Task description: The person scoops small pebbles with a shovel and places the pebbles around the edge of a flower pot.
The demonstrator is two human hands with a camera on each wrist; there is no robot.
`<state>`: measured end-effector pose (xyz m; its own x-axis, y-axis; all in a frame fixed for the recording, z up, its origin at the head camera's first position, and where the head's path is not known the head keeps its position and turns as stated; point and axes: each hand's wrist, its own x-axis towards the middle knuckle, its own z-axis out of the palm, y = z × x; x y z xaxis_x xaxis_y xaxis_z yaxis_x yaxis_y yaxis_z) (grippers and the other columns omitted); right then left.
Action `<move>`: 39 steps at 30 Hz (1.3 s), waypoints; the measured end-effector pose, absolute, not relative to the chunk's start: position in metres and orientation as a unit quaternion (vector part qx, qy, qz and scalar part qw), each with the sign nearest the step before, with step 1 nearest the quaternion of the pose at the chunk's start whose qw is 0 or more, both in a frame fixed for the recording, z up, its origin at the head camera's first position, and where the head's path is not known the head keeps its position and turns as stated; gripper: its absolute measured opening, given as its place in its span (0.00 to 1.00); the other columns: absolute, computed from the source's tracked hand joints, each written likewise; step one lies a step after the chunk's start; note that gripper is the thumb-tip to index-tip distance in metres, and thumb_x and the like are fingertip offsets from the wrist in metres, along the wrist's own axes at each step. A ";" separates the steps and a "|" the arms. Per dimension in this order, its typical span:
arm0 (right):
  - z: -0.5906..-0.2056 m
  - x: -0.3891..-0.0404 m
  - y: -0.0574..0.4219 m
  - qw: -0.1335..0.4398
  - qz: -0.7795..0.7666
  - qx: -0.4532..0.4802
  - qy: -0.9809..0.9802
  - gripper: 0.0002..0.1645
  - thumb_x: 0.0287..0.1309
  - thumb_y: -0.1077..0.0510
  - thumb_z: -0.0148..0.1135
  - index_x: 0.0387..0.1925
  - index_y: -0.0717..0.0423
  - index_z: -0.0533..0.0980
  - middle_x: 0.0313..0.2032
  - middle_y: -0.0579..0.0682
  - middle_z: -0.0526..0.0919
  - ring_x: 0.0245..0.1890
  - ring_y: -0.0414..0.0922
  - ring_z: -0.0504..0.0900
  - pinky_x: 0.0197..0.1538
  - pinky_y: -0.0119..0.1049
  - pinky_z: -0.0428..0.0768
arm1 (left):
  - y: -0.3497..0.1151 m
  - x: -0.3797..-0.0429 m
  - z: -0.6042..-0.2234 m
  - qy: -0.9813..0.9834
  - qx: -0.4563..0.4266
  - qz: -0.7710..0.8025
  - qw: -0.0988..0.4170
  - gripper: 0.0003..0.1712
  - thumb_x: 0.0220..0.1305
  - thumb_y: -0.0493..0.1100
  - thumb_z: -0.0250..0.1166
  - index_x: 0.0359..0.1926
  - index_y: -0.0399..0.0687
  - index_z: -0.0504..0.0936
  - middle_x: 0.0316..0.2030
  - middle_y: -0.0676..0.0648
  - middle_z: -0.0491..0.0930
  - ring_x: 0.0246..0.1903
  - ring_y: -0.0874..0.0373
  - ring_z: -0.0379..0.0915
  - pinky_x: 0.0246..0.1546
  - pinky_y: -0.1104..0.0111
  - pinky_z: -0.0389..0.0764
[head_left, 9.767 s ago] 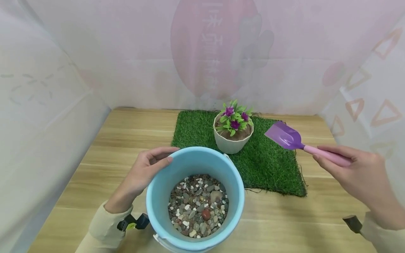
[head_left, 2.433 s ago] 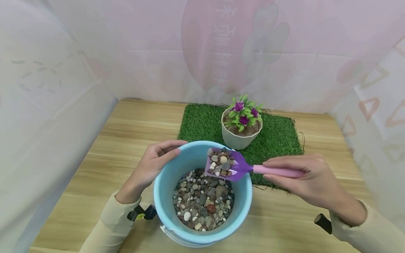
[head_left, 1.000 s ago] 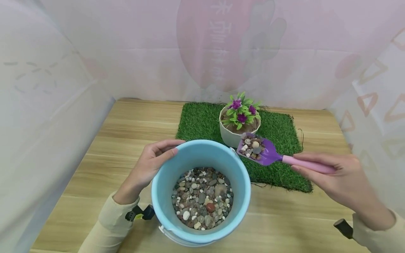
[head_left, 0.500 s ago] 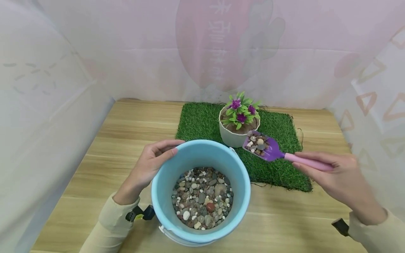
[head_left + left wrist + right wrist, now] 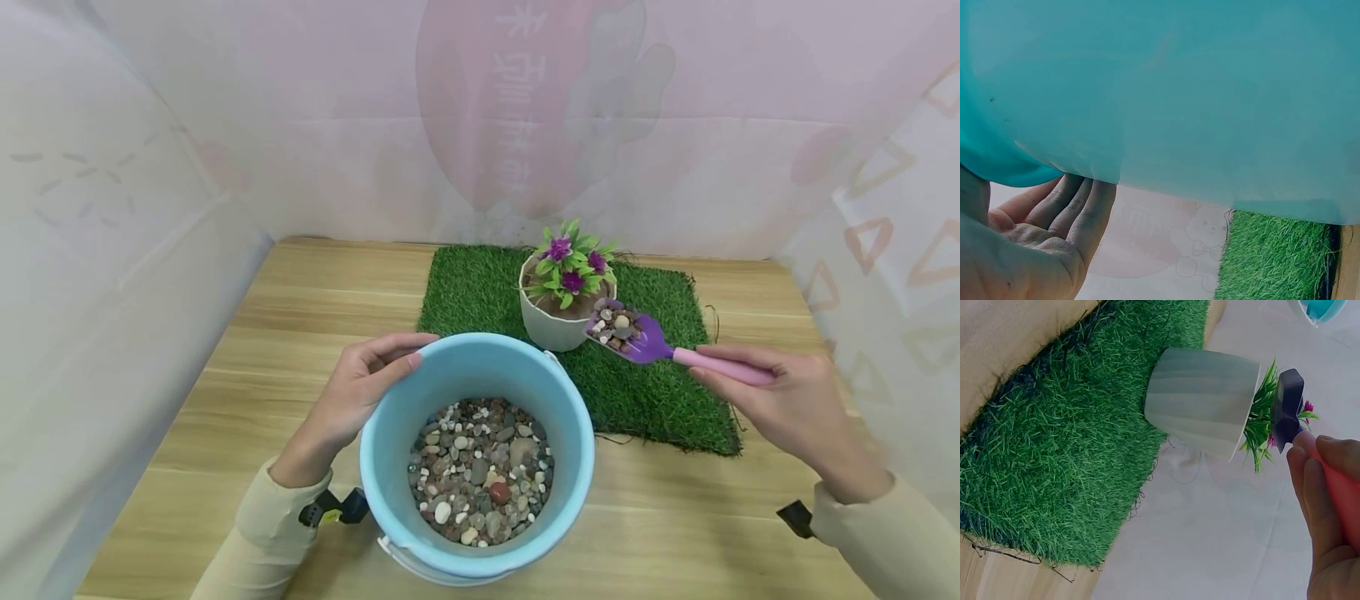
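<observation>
My left hand (image 5: 341,400) holds the rim of a light blue bucket (image 5: 476,362), its thumb over the edge and its fingers along the outside. In the left wrist view the bucket's wall (image 5: 1197,112) fills most of the picture. Inside lie many mixed pebbles (image 5: 480,475). With my right hand (image 5: 798,404) I grip the pink handle of a toy shovel (image 5: 651,342) with a purple blade. Pebbles (image 5: 615,323) are heaped on the blade, which hovers level with the right rim of a white flowerpot (image 5: 553,329). Soil and purple flowers (image 5: 1270,439) fill that pot.
Under the pot lies a green artificial turf mat (image 5: 660,408) on the wooden table (image 5: 300,308). White printed sheeting (image 5: 345,175) rises at the back and both sides. The bucket stands in front of the mat, its white handle (image 5: 420,567) hanging down.
Once bare, the shovel blade came to carry pebbles above the bucket, then went right to the pot. Over the last second it rose slightly farther away. My left hand stayed on the rim.
</observation>
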<state>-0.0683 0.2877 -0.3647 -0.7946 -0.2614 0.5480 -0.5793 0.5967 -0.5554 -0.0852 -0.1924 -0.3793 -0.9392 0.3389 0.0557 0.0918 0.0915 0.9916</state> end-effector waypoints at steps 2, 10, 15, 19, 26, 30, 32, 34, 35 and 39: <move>-0.364 -0.070 0.287 0.202 0.374 0.230 -0.876 0.25 0.39 0.76 0.82 0.43 0.58 0.91 0.40 0.57 0.93 0.39 0.21 0.88 0.13 0.17 0.73 | -0.193 -0.085 -0.380 0.734 0.146 0.656 0.096 0.21 0.80 0.38 0.58 0.67 0.33 0.78 0.57 0.28 0.83 0.44 0.49 0.91 0.41 0.50 0.95; -0.365 -0.077 0.286 0.179 0.359 0.191 -0.896 0.19 0.47 0.70 0.82 0.43 0.56 0.91 0.40 0.44 0.94 0.35 0.18 0.86 0.12 0.20 0.71 | -0.192 -0.085 -0.380 0.733 0.148 0.656 0.099 0.21 0.80 0.38 0.57 0.67 0.32 0.77 0.57 0.27 0.83 0.44 0.49 0.91 0.41 0.49 0.95; -0.366 -0.083 0.284 0.161 0.370 0.172 -0.899 0.18 0.51 0.68 0.81 0.44 0.53 0.91 0.41 0.36 0.93 0.35 0.19 0.87 0.17 0.19 0.79 | -0.192 -0.085 -0.379 0.734 0.148 0.655 0.099 0.21 0.80 0.38 0.57 0.67 0.32 0.77 0.57 0.27 0.84 0.44 0.48 0.91 0.41 0.49 0.95; -0.364 -0.087 0.280 0.138 0.381 0.158 -0.900 0.16 0.55 0.65 0.80 0.46 0.50 0.91 0.41 0.55 0.93 0.36 0.21 0.88 0.27 0.18 0.85 | -0.192 -0.085 -0.379 0.734 0.147 0.656 0.099 0.21 0.80 0.38 0.57 0.67 0.32 0.77 0.57 0.27 0.83 0.45 0.48 0.91 0.41 0.49 0.95; -0.360 -0.096 0.276 0.134 0.366 0.166 -0.906 0.15 0.56 0.64 0.80 0.46 0.53 0.91 0.39 0.56 0.93 0.34 0.18 0.86 0.21 0.19 0.81 | -0.192 -0.085 -0.379 0.733 0.146 0.657 0.099 0.21 0.80 0.38 0.57 0.67 0.31 0.77 0.58 0.27 0.83 0.45 0.49 0.91 0.42 0.49 0.95; -0.358 -0.101 0.274 0.134 0.353 0.170 -0.910 0.14 0.56 0.62 0.81 0.45 0.55 0.90 0.38 0.59 0.93 0.33 0.15 0.84 0.22 0.17 0.81 | -0.192 -0.085 -0.378 0.733 0.148 0.657 0.098 0.21 0.80 0.38 0.57 0.67 0.31 0.77 0.58 0.27 0.83 0.45 0.48 0.91 0.42 0.49 0.95; -0.356 -0.104 0.273 0.129 0.349 0.169 -0.913 0.15 0.56 0.63 0.80 0.46 0.57 0.90 0.39 0.60 0.93 0.33 0.13 0.82 0.23 0.18 0.82 | -0.192 -0.085 -0.378 0.733 0.149 0.656 0.098 0.21 0.80 0.38 0.57 0.67 0.32 0.78 0.58 0.27 0.83 0.45 0.48 0.91 0.42 0.49 0.95; -0.353 -0.107 0.271 0.125 0.345 0.165 -0.916 0.15 0.55 0.63 0.81 0.45 0.58 0.90 0.39 0.61 0.93 0.32 0.12 0.81 0.23 0.18 0.82 | -0.192 -0.085 -0.378 0.734 0.148 0.655 0.098 0.21 0.80 0.38 0.57 0.67 0.32 0.78 0.58 0.27 0.83 0.45 0.48 0.91 0.41 0.49 0.95; -0.352 -0.108 0.270 0.122 0.342 0.162 -0.917 0.14 0.55 0.64 0.80 0.45 0.58 0.90 0.39 0.62 0.93 0.31 0.12 0.81 0.20 0.19 0.81 | -0.192 -0.085 -0.378 0.735 0.147 0.655 0.097 0.21 0.80 0.38 0.57 0.67 0.32 0.78 0.58 0.27 0.83 0.45 0.49 0.91 0.41 0.49 0.95; -0.345 -0.115 0.266 0.107 0.335 0.162 -0.922 0.13 0.56 0.64 0.80 0.45 0.58 0.90 0.40 0.61 0.93 0.30 0.11 0.80 0.15 0.22 0.76 | -0.193 -0.085 -0.378 0.738 0.143 0.653 0.096 0.21 0.80 0.39 0.58 0.67 0.32 0.78 0.58 0.27 0.83 0.44 0.49 0.91 0.40 0.49 0.95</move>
<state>-0.1146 0.2662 -0.3446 -0.9244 -0.2282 0.3057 -0.3711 0.7233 -0.5823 -0.0853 -0.1930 -0.3777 -0.9406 0.3365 0.0449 0.0854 0.1064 0.9906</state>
